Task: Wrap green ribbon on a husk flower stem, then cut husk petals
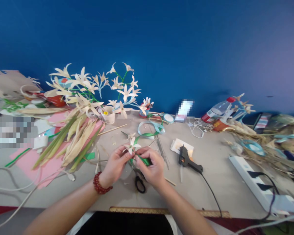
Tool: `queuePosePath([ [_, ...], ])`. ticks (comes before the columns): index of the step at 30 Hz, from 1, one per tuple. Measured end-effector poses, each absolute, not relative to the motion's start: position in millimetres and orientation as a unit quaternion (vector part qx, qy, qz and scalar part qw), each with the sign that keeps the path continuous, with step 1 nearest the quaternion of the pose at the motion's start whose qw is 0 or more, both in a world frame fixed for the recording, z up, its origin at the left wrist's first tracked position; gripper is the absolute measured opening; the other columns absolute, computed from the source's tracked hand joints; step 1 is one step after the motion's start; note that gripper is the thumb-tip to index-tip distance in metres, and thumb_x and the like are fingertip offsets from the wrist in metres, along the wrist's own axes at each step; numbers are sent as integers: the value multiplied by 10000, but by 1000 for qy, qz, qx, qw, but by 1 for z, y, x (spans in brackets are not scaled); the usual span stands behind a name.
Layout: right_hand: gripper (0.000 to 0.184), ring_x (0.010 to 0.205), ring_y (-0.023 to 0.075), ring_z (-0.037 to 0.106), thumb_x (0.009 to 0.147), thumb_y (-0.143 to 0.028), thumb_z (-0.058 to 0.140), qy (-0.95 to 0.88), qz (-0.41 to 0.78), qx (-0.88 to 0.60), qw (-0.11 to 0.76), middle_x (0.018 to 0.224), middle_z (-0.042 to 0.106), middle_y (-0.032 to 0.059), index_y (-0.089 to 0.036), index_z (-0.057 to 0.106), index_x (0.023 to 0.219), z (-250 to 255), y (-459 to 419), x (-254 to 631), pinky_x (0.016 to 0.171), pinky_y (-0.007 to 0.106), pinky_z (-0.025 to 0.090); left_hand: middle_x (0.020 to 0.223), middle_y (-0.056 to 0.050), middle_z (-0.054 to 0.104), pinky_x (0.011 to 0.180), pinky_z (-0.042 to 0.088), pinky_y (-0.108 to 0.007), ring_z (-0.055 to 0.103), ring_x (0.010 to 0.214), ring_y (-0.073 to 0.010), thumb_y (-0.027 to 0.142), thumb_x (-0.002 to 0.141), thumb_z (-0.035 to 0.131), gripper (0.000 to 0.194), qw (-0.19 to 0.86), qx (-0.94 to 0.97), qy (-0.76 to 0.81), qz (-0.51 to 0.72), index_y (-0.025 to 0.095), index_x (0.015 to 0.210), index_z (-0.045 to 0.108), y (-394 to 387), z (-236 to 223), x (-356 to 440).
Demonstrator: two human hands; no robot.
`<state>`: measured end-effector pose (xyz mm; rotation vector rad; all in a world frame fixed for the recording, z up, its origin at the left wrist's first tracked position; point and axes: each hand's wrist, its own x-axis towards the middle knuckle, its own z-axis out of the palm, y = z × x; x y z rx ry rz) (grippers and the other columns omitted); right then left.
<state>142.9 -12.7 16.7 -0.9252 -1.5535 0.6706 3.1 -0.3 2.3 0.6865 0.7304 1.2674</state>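
Note:
Between my fingertips, over the middle of the table, is a small white artificial flower (131, 146) with pointed petals. My left hand (116, 163) pinches it from the left, near the base of the petals. Close against it, my right hand (150, 164) is closed on a green ribbon (145, 161); a loop of the ribbon rises behind the fingers toward the back. The flower's stem is mostly hidden by my hands. Beneath them lie scissors (140, 184), their black handle showing. Another small flower (131, 136) rests on the table just beyond.
A black glue gun (186, 158) lies right of my hands, its cord trailing forward. Dried corn husks (79, 140) lie on pink paper (42, 173) at left. Finished flowers stand in a paper cup (109, 117). A white power strip (250, 179) sits at right, near a plastic bottle (217, 111).

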Motion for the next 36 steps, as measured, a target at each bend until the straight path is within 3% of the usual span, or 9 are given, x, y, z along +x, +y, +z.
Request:
queuePosePath([
  [5, 210, 751, 188, 639, 796, -261, 670, -594, 418, -405, 556, 774, 678, 38, -210, 505, 678, 22, -10, 144, 694, 316, 511, 766, -9, 623, 681, 441, -205, 547, 724, -111, 229, 725, 764, 126, 698, 338, 310, 550, 148, 764, 674, 0, 8, 0],
  [12, 331, 485, 85, 489, 742, -350, 743, -470, 607, -354, 535, 820, 645, 5, -215, 446, 683, 13, -6, 143, 447, 221, 426, 735, 3, 585, 684, 429, -219, 517, 721, -117, 246, 732, 755, 125, 687, 368, 305, 547, 154, 780, 685, 1, 7, -2],
  [19, 295, 634, 139, 578, 722, -301, 776, -467, 630, -305, 540, 805, 650, 12, -217, 494, 696, 4, -3, 144, 574, 270, 489, 757, -3, 562, 705, 432, -215, 509, 748, -119, 213, 746, 740, 85, 688, 375, 296, 546, 158, 781, 686, -3, 9, -4],
  [24, 288, 708, 160, 603, 701, -267, 785, -490, 598, -313, 552, 785, 643, 6, -218, 501, 686, 11, -3, 146, 645, 288, 493, 751, 0, 565, 706, 429, -210, 513, 750, -114, 218, 757, 735, 77, 688, 383, 290, 544, 155, 757, 689, -1, 7, -3],
  [31, 213, 749, 183, 620, 785, -238, 665, -622, 396, -366, 567, 757, 637, 21, -213, 494, 660, 23, -9, 147, 703, 313, 492, 797, 15, 623, 719, 445, -196, 553, 767, -105, 207, 676, 800, 174, 682, 330, 322, 568, 178, 814, 697, -2, 0, 2],
  [36, 163, 761, 196, 636, 794, -167, 638, -666, 310, -365, 572, 753, 658, 26, -223, 528, 687, 23, -10, 145, 727, 332, 489, 749, 18, 633, 691, 444, -193, 563, 731, -103, 182, 690, 783, 124, 691, 316, 315, 569, 166, 771, 691, -2, 3, 4],
])
